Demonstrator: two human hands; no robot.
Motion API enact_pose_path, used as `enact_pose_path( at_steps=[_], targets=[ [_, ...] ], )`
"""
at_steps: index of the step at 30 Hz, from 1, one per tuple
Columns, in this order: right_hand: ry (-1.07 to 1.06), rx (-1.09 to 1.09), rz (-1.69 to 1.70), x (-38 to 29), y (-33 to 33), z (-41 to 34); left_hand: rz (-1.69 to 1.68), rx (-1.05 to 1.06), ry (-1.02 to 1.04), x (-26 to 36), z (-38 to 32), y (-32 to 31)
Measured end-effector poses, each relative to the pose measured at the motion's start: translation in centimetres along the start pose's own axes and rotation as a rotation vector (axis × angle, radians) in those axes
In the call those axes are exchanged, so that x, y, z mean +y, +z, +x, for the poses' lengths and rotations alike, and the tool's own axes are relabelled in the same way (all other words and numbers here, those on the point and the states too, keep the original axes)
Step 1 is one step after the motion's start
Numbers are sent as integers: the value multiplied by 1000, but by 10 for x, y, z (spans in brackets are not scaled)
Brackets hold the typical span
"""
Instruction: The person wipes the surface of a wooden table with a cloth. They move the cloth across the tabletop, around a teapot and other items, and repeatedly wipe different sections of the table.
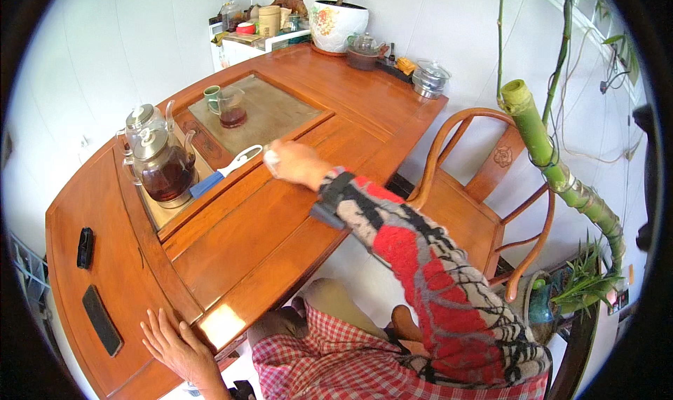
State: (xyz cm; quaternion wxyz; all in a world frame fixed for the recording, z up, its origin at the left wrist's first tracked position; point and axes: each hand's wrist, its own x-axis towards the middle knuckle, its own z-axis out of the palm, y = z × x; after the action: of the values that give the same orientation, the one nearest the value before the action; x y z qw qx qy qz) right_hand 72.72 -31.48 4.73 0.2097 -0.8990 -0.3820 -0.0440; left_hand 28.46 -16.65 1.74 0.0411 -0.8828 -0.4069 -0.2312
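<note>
My right hand (295, 162) is closed on a crumpled white cloth or tissue (271, 162) over the wooden tea table (247, 231), just right of the recessed tray. A blue brush with a white looped handle (210, 182) lies by it on the tray's edge. My left hand (179, 346) rests with spread fingers on the table's near left edge, holding nothing. Left of the brush stand two glass teapots with metal lids; the nearer teapot (164, 171) holds dark tea. A glass pitcher (232, 113) with some tea and a green cup (211, 96) stand on the tray's stone panel.
A black smartphone (102, 320) and a small black case (84, 247) lie at the left. A white planter (336, 26), a lidded teapot (363, 53) and a glass pot (430, 79) line the far side. A wooden armchair (457, 216) and thick bamboo (557, 168) stand at the right.
</note>
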Motion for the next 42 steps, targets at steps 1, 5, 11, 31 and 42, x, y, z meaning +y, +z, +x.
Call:
enact_pose_path(
  at_steps=[1, 5, 11, 31, 42],
  targets=[
    [-105, -16, 12, -19, 8, -2, -5, 6, 0, 0, 0, 0],
    [-217, -47, 89, -106, 47, -11, -50, 38, 13, 0, -1, 0],
    [-422, -267, 207, -194, 51, -65, -115, 26, -31, 1, 0, -1],
    [405, 119, -304, 200, -106, -111, -55, 10, -91, 0, -2, 1],
    [521, 81, -364, 291, -98, 3, 22, 67, 50, 6, 5, 1]
  ],
)
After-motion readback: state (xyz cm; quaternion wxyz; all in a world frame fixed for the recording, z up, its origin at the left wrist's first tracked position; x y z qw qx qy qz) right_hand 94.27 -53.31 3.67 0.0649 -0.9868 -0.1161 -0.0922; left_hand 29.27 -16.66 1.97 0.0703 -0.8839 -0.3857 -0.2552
